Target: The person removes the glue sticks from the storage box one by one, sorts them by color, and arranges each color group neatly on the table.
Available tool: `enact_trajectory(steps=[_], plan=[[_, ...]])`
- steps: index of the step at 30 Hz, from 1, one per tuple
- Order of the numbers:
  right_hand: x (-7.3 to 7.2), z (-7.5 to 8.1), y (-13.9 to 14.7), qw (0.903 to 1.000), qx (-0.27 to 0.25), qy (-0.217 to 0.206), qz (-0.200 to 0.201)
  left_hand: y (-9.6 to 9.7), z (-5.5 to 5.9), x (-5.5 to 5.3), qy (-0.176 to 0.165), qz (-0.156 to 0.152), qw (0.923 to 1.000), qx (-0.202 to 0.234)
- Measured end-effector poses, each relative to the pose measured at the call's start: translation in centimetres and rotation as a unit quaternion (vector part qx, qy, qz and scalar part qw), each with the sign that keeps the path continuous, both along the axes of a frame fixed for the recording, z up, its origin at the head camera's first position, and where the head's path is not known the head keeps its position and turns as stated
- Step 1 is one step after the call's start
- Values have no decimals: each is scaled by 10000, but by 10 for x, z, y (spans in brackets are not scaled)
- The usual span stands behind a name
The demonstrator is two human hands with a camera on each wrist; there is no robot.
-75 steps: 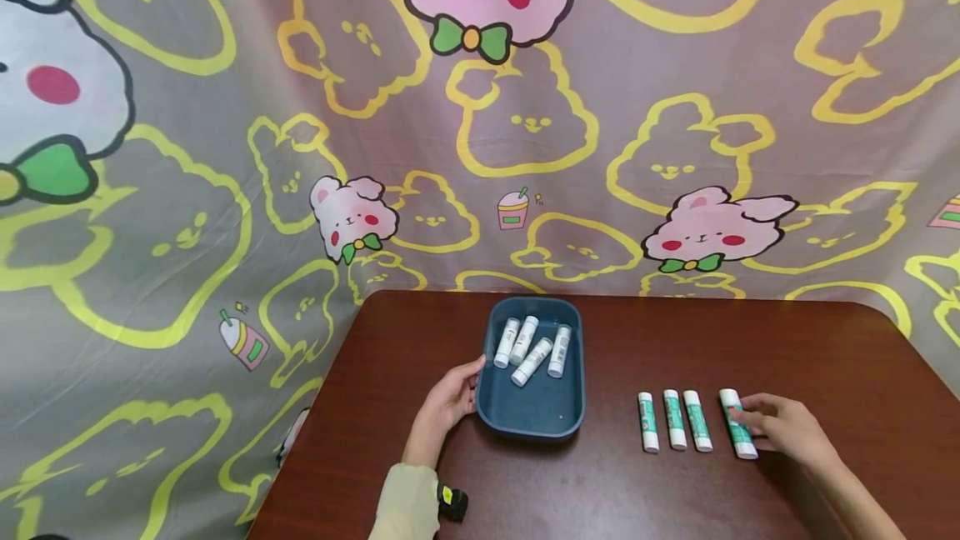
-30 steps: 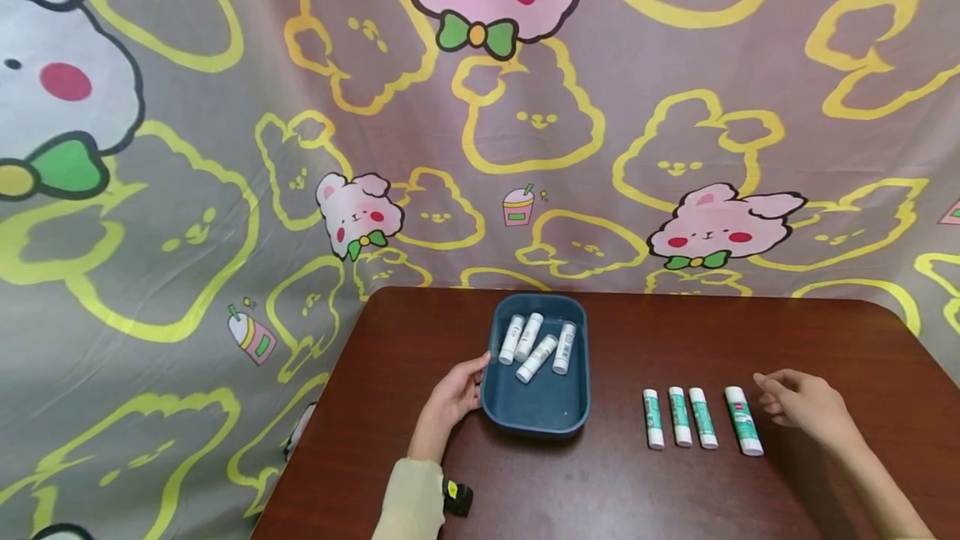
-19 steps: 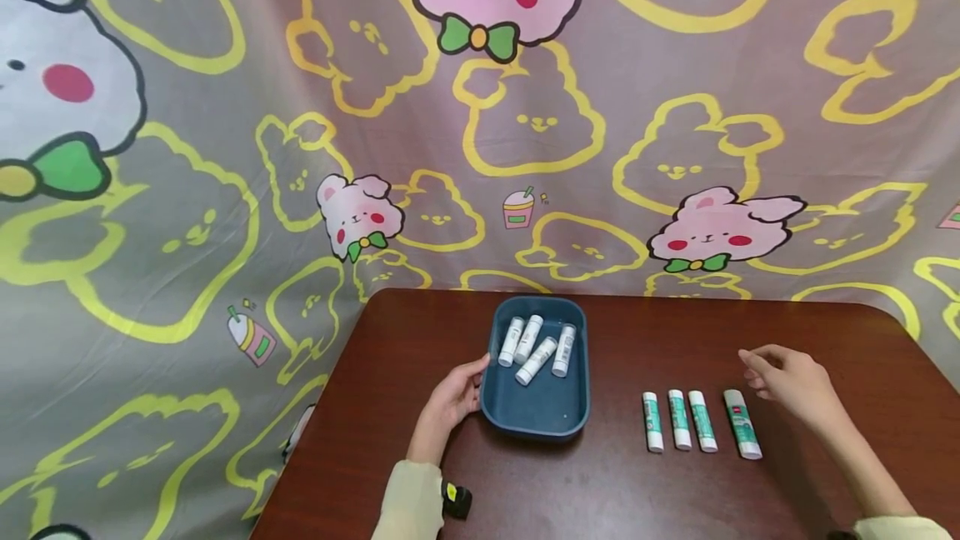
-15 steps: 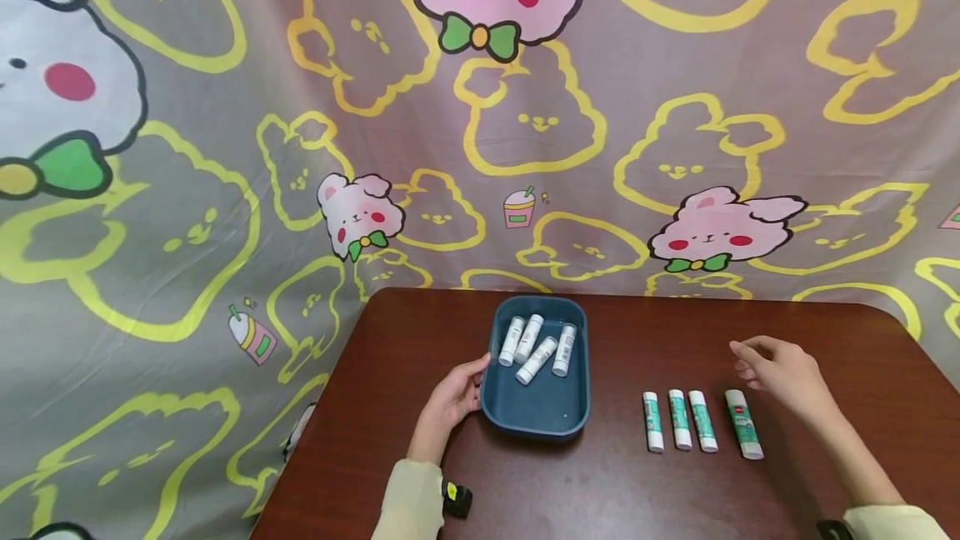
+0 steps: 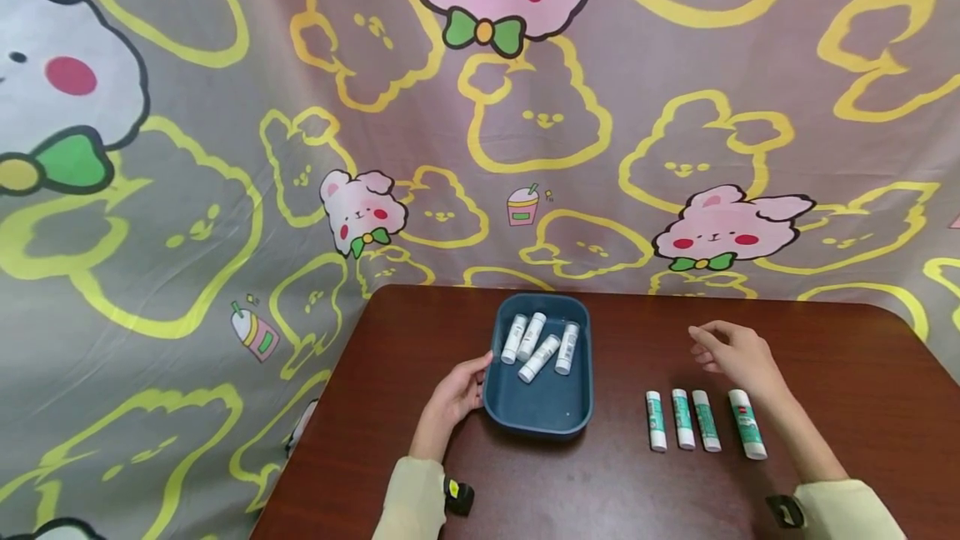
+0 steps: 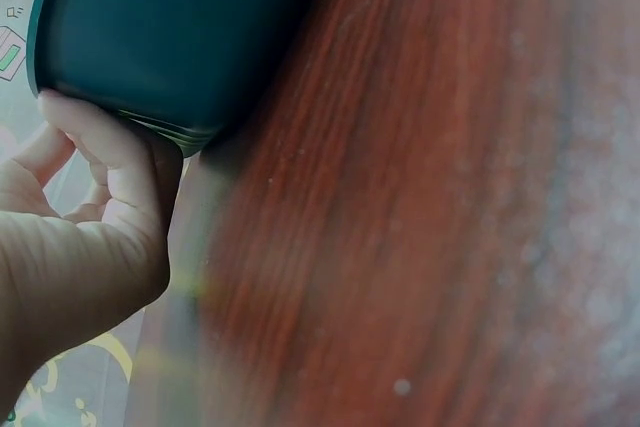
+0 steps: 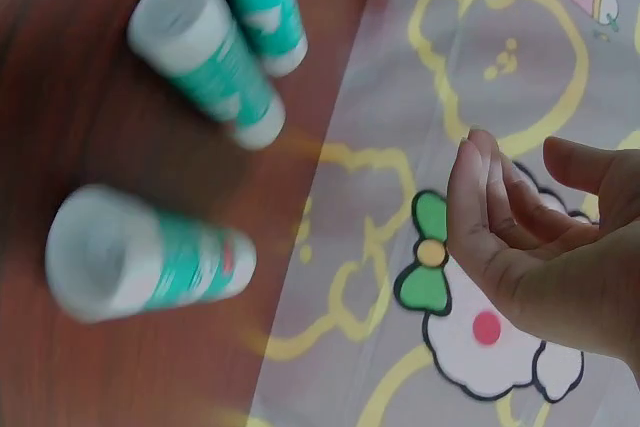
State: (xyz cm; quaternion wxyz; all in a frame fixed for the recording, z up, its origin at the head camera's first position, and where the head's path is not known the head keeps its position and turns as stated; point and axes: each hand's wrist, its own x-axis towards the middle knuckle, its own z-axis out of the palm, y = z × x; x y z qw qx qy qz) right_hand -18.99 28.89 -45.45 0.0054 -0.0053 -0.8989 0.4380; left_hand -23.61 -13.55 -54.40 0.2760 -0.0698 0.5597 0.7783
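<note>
My left hand [image 5: 455, 394] holds the left side of a dark blue tray [image 5: 536, 419], thumb at the rim. In the left wrist view its fingers bend against the tray's wall [image 6: 180, 27]. Inside the tray lie several white sticks, one a white stick [image 5: 539, 358] set slantwise. My right hand [image 5: 738, 357] hovers past the far ends of a row of green-and-white glue sticks, its fingers loosely bent and holding nothing. At the row's right end lies a thicker glue stick [image 5: 747, 424]; slimmer ones, such as a glue stick [image 5: 656, 421], lie left of it.
The brown wooden table [image 5: 600, 490] has a rounded far edge. Behind and to the left hangs a grey cloth [image 5: 570, 190] with cartoon prints. A dark band [image 5: 785, 512] circles the right wrist, and another wrist band [image 5: 458, 497] the left.
My right hand has let go of the thick glue stick at the row's right end, risen and moved left and away from me. My left hand has stayed at the tray.
</note>
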Motion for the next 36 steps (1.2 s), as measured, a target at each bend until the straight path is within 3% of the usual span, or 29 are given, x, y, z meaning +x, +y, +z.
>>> enact_trajectory(steps=[7,20,36], plan=[[-12,4,-23,9996,-217,86,159,-2,0,1,34,-36,10000,-6],[-21,12,-52,9981,-417,146,424,0,1,1,5,-41,10000,-39],[-26,7,-92,9963,-565,125,630,0,3,1,-32,-97,9999,14]])
